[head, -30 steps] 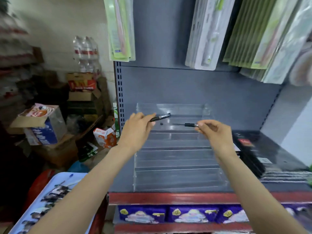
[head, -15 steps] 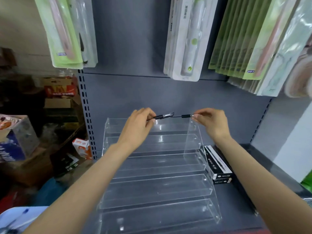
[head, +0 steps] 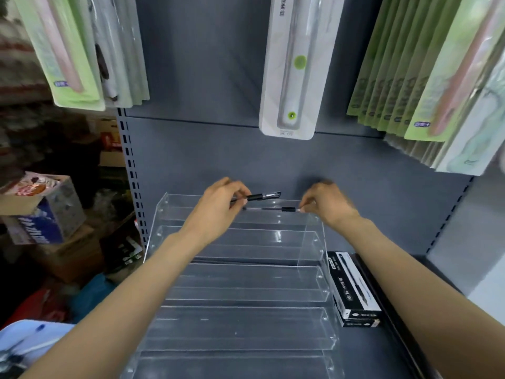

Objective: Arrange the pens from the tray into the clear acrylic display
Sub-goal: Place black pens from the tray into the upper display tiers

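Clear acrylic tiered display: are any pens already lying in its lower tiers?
No, the lower tiers of the clear acrylic tiered display hold nothing visible.

Acrylic display (head: 237, 285): clear, stepped tiers, standing on the grey shelf.
Capped pen (head: 262, 196): black, roughly level, above the top tier's back edge.
Second pen (head: 273, 209): clear-barrelled with a black band, lying level along the top tier.
Tray (head: 16, 340): pale blue, lower left, holding blurred pens.

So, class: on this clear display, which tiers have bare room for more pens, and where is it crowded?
The lower tiers of the acrylic display, below both hands, lie bare. Crowded: the top tier, where the left hand and right hand each hold a pen.
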Demonstrator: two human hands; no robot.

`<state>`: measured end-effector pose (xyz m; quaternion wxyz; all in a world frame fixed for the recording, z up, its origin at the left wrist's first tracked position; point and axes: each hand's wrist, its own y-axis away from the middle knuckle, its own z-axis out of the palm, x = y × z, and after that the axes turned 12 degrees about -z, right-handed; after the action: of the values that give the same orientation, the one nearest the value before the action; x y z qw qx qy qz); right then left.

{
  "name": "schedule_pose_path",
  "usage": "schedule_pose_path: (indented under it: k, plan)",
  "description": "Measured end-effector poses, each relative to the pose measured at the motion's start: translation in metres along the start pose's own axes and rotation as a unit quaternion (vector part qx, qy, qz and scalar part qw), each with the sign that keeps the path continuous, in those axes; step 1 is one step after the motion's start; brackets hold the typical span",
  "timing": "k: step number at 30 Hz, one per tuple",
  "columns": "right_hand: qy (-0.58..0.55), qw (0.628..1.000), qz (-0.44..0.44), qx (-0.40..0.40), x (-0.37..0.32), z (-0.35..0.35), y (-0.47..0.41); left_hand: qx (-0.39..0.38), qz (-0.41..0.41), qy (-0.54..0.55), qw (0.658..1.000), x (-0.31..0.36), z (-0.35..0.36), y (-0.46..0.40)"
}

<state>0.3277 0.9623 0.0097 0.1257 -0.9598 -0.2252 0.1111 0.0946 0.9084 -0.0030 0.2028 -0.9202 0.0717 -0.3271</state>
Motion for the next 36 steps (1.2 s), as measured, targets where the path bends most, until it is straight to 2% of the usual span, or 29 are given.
schedule_pose_path:
  k: [5, 9, 11, 14, 17, 19, 24, 36]
  plan:
    - [0.058, 0.998, -0.011, 0.0, -0.002, -0.003, -0.001, -0.028, -0.007, -0.012, 1.0, 0.0, 0.006, 0.0]
    - [0.033, 0.998, -0.01, -0.048, 0.001, -0.003, -0.006, -0.039, 0.004, -0.027, 0.999, 0.001, 0.011, -0.002]
    - [0.022, 0.999, -0.011, -0.04, 0.004, -0.003, -0.005, -0.037, 0.006, -0.023, 0.999, 0.003, 0.012, -0.004]
    - [0.003, 1.0, -0.007, 0.021, 0.01, 0.001, 0.002, -0.05, 0.0, -0.022, 0.999, 0.009, 0.012, -0.012]
    - [-0.118, 0.982, 0.027, 0.142, 0.016, 0.006, 0.01, -0.078, -0.007, -0.025, 0.997, 0.016, 0.014, -0.022]
    - [-0.199, 0.962, 0.062, 0.175, 0.019, 0.006, 0.016, -0.1, -0.008, -0.037, 0.994, 0.02, 0.016, -0.03]
    - [-0.363, 0.915, 0.118, 0.132, 0.022, 0.007, 0.021, -0.154, -0.03, -0.062, 0.986, 0.031, 0.022, -0.046]
    - [-0.401, 0.897, 0.147, 0.112, 0.021, 0.01, 0.019, -0.214, -0.034, -0.159, 0.963, 0.046, 0.032, -0.058]
